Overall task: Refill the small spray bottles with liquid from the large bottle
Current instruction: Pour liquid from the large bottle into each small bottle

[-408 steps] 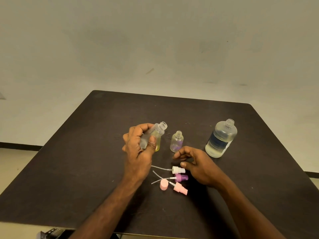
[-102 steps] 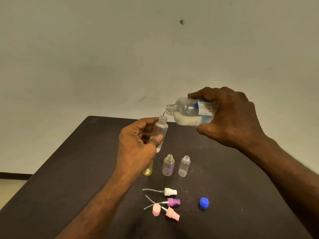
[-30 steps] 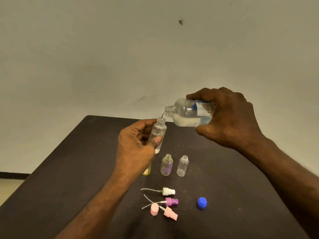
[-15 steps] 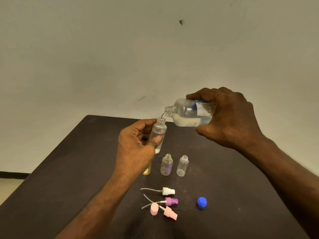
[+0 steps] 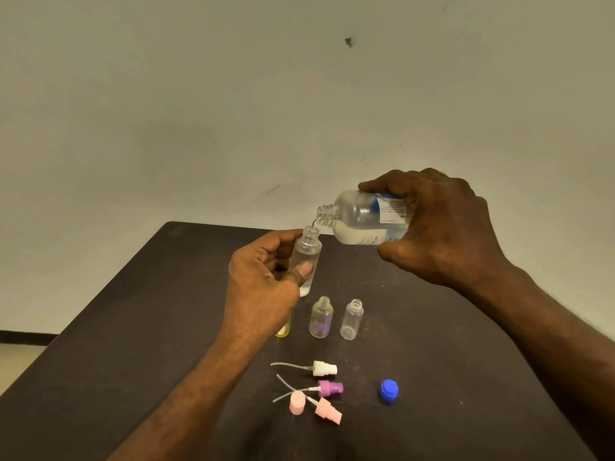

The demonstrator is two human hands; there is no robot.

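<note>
Bottles: four small, one large (image 5: 362, 221); both hands gripping; sprayers perhaps three.

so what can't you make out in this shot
- Head view: yellow bottle, mostly hidden behind the left hand.
- Large bottle label: print too small, partly under the right hand.
- Held bottle fill level: thumb covers it.

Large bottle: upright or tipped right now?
Tipped. The right hand holds the large bottle nearly horizontal, its open neck just above the small bottle in the left hand.
</note>
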